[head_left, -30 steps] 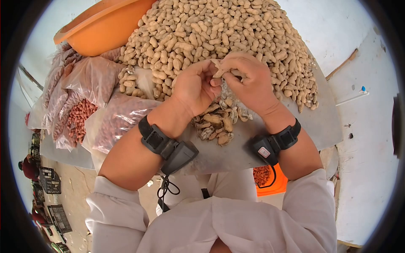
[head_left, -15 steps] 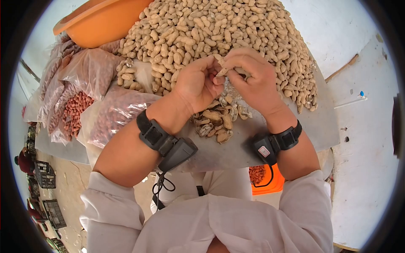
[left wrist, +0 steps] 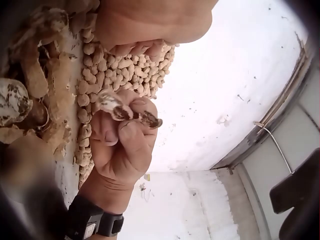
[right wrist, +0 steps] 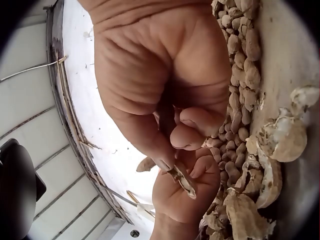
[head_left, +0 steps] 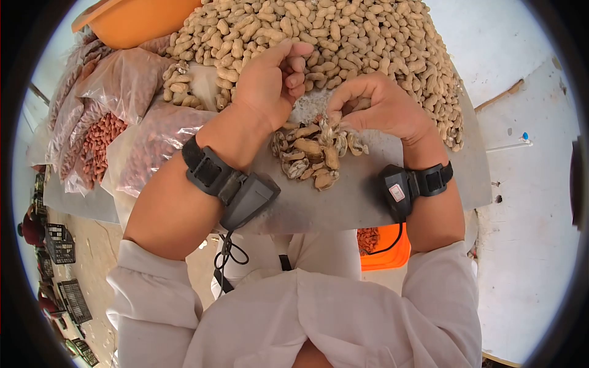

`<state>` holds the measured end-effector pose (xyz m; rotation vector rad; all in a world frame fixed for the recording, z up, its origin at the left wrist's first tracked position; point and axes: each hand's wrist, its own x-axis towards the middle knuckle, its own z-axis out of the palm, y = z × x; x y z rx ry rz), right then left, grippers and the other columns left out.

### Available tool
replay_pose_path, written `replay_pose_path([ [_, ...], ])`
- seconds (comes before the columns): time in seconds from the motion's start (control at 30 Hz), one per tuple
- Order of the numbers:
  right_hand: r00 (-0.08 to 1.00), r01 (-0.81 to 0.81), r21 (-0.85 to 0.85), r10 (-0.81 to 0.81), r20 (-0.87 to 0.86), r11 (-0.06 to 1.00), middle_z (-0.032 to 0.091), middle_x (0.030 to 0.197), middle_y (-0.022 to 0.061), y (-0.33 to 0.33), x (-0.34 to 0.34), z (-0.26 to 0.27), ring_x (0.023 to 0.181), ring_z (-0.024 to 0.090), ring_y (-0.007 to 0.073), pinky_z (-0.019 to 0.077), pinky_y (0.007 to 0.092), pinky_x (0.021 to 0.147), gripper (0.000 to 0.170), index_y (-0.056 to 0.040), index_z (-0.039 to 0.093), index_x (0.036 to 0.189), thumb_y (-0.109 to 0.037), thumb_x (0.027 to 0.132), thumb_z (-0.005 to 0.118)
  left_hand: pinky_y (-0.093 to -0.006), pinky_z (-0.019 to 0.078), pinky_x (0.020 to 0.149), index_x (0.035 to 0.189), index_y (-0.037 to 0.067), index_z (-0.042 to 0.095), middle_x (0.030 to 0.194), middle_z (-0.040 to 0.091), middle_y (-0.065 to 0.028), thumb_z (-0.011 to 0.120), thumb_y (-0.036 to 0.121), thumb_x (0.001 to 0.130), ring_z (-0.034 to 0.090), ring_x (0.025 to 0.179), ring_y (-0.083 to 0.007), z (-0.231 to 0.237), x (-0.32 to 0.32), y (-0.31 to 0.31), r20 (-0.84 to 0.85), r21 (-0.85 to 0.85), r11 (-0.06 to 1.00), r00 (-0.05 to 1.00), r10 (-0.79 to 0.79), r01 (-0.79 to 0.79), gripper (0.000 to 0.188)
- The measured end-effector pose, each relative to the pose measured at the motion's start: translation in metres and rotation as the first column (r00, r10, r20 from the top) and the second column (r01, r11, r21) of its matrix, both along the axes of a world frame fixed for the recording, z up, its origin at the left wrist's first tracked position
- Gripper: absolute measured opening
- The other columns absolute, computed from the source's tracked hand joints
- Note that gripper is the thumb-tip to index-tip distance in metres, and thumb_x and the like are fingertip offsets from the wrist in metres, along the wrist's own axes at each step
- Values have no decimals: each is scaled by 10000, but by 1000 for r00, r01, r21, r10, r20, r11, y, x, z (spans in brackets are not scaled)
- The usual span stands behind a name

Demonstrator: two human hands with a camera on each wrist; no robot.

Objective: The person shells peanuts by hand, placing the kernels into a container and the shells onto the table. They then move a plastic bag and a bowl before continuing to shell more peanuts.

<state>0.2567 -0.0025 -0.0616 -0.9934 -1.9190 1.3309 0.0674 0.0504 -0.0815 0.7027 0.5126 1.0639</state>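
Note:
The left hand (head_left: 265, 86) is held over the near edge of the peanut pile (head_left: 343, 37), its fingers curled toward the palm. A small dark reddish spot shows among those fingers, but most of the palm is hidden. Lower and to the right, the right hand (head_left: 383, 107) pinches split peanut shell, just above and touching or nearly touching the heap of empty shells (head_left: 310, 150). In the left wrist view pieces of the pinched shell (left wrist: 111, 104) stick out from the right hand (left wrist: 122, 145); the right wrist view shows a shell half (right wrist: 185, 182) at its fingertips.
An orange basin (head_left: 141, 21) stands at the back left. Clear bags of red kernels (head_left: 123, 80) lie left of the left forearm. An orange container (head_left: 392, 245) with reddish contents is below the table's front edge (head_left: 307, 221). A white wall (head_left: 527, 202) rises at right.
The hands were together over the shells; they have separated, the left moving up and left, the right down and right with the shell. The view has shifted slightly.

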Motion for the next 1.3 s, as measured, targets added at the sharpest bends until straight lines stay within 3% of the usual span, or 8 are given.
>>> replay_pose_path([
  [0.2, 985, 161, 11, -161, 58, 987, 571, 687, -4, -3, -1, 9, 599, 481, 61, 395, 203, 538, 148, 2, 649, 872, -104, 769, 635, -192, 296, 471, 943, -5, 579, 673, 474, 20, 477, 196, 903, 350, 534, -67, -2, 1, 0, -51, 45, 997, 997, -56, 58, 229],
  [0.3, 914, 190, -104, -214, -344, 976, 536, 673, 5, 9, 4, -3, 554, 428, 74, 356, 207, 516, 169, 32, 630, 900, -97, 799, 588, -178, 291, 461, 933, 4, 595, 670, 476, 26, 512, 172, 889, 351, 531, -54, 0, 2, -4, -108, 79, 985, 984, -144, 153, 193],
  [0.4, 772, 144, -213, -244, -586, 966, 516, 686, 18, 6, -1, 2, 549, 409, 86, 349, 208, 525, 170, 56, 604, 908, -79, 814, 559, -172, 284, 456, 928, 16, 607, 677, 487, 32, 561, 132, 864, 359, 535, -43, 1, 4, -8, -159, 94, 969, 964, -212, 229, 141],
  [0.5, 739, 228, -143, -267, -619, 963, 561, 752, 51, 9, -5, -4, 593, 472, 92, 386, 206, 555, 136, 69, 586, 894, -30, 818, 532, -172, 280, 455, 932, 26, 612, 718, 532, 25, 610, 90, 831, 375, 546, -35, -2, 4, -8, -186, 115, 960, 955, -230, 254, 119],
  [0.6, 707, 393, -147, -400, -584, 908, 608, 814, 72, 4, -16, -2, 658, 540, 101, 432, 210, 592, 115, 47, 591, 902, 14, 799, 551, -178, 279, 451, 942, 17, 610, 744, 566, 9, 647, 70, 797, 393, 544, -37, 0, 6, -10, -197, 153, 963, 962, -191, 222, 158],
  [0.87, 789, 483, 81, -393, -472, 872, 635, 848, 52, 8, -13, -6, 679, 562, 74, 450, 196, 565, 202, -22, 614, 976, 5, 775, 622, -190, 301, 468, 985, -16, 601, 758, 584, -4, 664, 66, 777, 408, 545, -44, 0, 7, -12, -218, 212, 964, 969, -116, 163, 233],
  [1.1, 825, 544, 133, -500, -263, 828, 640, 789, 45, -1, -18, 1, 680, 564, 66, 464, 198, 607, 206, 14, 636, 964, -39, 766, 656, -176, 377, 555, 946, -6, 622, 742, 579, 16, 624, 86, 818, 465, 631, -37, 4, 9, -17, -332, 543, 839, 927, 173, 38, 158],
  [1.3, 842, 527, 208, -474, -256, 824, 640, 768, 44, 1, -19, -3, 659, 568, 77, 471, 210, 596, 177, 26, 650, 925, -45, 763, 656, -179, 389, 547, 898, -2, 634, 698, 568, 25, 625, 73, 802, 469, 616, -31, 0, 10, -15, -380, 691, 723, 866, 324, 33, 123],
])
